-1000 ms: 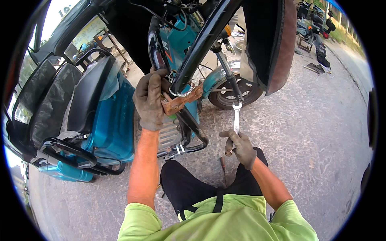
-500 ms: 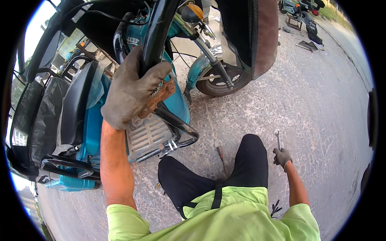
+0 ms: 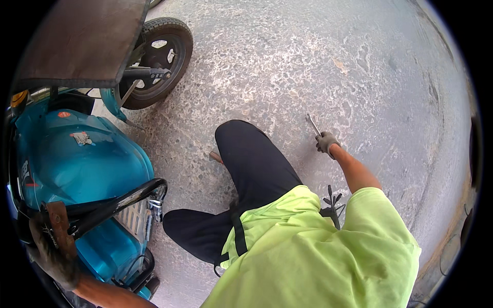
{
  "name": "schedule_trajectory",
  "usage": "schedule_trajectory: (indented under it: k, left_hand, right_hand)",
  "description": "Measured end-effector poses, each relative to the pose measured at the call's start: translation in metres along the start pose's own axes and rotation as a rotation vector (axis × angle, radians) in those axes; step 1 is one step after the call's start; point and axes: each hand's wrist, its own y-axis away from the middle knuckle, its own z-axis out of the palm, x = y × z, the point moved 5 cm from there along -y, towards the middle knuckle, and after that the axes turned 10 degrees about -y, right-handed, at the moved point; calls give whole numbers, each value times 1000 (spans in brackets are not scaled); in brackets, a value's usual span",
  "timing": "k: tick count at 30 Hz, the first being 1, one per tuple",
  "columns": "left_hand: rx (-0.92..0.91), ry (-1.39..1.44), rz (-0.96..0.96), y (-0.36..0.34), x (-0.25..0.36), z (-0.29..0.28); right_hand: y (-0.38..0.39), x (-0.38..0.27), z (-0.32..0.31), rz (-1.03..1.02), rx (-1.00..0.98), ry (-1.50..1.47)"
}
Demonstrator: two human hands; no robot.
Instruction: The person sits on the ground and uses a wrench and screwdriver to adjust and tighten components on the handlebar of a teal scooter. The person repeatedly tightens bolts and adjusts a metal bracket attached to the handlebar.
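View's swung right. Right hand [image 3: 327, 143] fingers clamp wrench [image 3: 311, 124], well apart from teal vehicle [image 3: 100, 156]; left hand [image 3: 55, 262] at rusty bracket [image 3: 59, 222], grip I can't tell.

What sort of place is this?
Probably an outdoor paved area, perhaps a roadside, serving as a vehicle work spot: rough, pitted pavement spreads around the person, a teal scooter-like vehicle stands at the left, and the gloved right hand holds an open-ended wrench.
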Motion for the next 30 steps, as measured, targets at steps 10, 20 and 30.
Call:
schedule_trajectory:
  k: [10, 20, 30]
  left_hand:
    - [16, 221, -134, 14, 2, -7]
    - [230, 709, -226, 20, -1, 6]
    - [257, 1404, -374, 4, 1, 12]
  right_hand:
    - [-67, -12, -4, -169, 60, 570]
    - [-14, -325, 66, -462, -369, -84]
    - [300, -460, 234, -824, -1048, -88]
